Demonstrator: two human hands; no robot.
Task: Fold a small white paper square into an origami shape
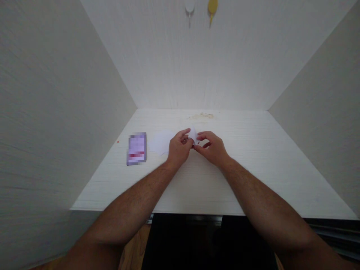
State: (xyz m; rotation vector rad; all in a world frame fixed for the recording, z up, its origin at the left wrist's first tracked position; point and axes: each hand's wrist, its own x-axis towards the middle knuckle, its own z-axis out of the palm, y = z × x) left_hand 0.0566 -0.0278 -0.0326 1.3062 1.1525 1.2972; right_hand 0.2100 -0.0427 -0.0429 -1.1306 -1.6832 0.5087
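Observation:
My left hand point(178, 147) and my right hand point(212, 147) meet over the middle of the white table point(253, 176). Together they pinch a small white piece of paper point(193, 135) between thumbs and fingertips. A tiny red mark shows at the paper's right edge, by my right fingers. Just left of my left hand a thin white sheet point(161, 142) lies flat on the table. Further left lies a small purple packet point(137, 149) with a red stripe.
White walls close the table in on the left, right and back. A brownish stain point(203, 116) marks the table's far edge. A white hook point(189, 8) and a yellow hook point(212, 7) hang on the back wall. A tiny red speck point(118, 141) lies near the left wall.

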